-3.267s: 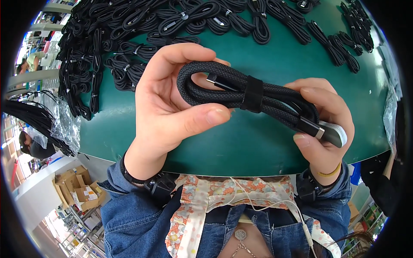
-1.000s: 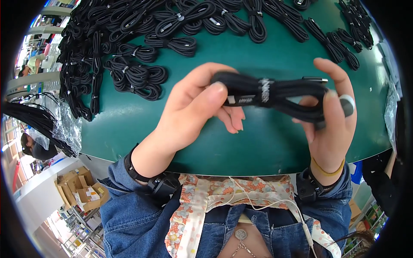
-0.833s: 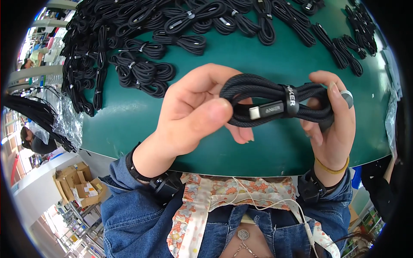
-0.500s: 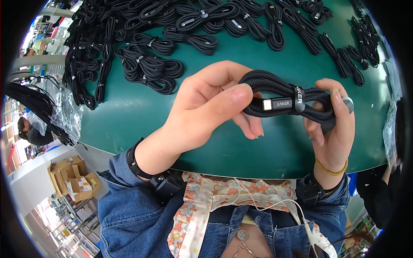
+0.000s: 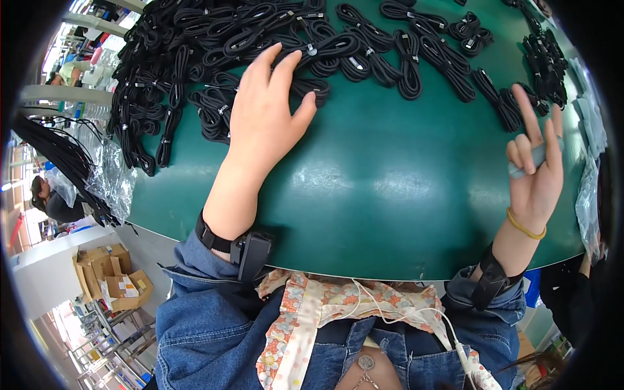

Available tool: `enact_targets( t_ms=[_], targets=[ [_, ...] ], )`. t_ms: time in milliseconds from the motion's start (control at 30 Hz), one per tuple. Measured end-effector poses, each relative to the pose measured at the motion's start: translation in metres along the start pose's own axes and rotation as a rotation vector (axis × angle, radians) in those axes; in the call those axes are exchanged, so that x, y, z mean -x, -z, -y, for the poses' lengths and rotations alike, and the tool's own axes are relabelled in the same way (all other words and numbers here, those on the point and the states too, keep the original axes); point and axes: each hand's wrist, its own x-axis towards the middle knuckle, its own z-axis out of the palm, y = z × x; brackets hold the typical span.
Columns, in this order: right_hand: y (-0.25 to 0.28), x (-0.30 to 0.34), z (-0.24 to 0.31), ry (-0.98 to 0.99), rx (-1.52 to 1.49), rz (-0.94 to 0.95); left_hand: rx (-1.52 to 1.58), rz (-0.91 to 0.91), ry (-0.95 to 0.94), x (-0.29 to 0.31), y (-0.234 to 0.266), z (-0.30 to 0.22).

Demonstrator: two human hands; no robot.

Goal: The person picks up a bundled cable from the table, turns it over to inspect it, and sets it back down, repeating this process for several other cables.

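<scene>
And here's the left hand [image 5: 265, 110], up at upper left-centre, fingers spread, thumb out over a black cable bundle [image 5: 320, 86]; whether it touches, I can't tell. Over at right, the right hand [image 5: 536, 172] curls some fingers around a grey-blue strip [image 5: 539, 155], others pointing up. More coiled cables [image 5: 409, 60] crowd the upper frame on the green table [image 5: 370, 221]. They look light, bendy and springy, hardly fragile, the plugs harder; the banded waist seems the surest grip. Pale marks dot bands and plugs, too small to read here!
</scene>
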Motion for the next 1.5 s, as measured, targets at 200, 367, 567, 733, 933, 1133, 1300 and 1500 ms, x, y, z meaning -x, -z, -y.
enact_targets(
  t_ms=[200, 367, 567, 733, 933, 1133, 1300, 1500],
  targets=[
    [-0.024, 0.024, -0.009, -0.111, 0.139, 0.155, -0.010, 0.163, 0.137, -0.005, 0.005, -0.006],
    [-0.030, 0.034, -0.014, -0.191, 0.195, 0.189, -0.004, 0.324, 0.080, -0.004, 0.018, -0.018],
    [-0.026, 0.042, -0.019, -0.239, 0.219, 0.255, 0.360, 0.281, -0.053, 0.001, 0.019, -0.035],
    [-0.026, 0.048, -0.025, -0.055, 0.451, 0.523, 0.678, 0.113, -0.160, 0.012, 0.027, -0.058],
    [-0.022, 0.051, -0.023, -0.084, 0.431, 0.629, 0.570, -0.086, -0.295, 0.015, 0.030, -0.054],
    [-0.019, 0.051, -0.020, -0.061, 0.520, 0.642, 0.664, -0.294, -0.394, 0.014, 0.025, -0.054],
    [-0.020, 0.051, -0.020, 0.007, 0.479, 0.694, 0.700, -0.266, -0.349, 0.015, 0.030, -0.056],
    [-0.017, 0.049, -0.023, 0.042, 0.446, 0.710, 0.769, -0.320, -0.322, 0.017, 0.025, -0.057]
  ],
)
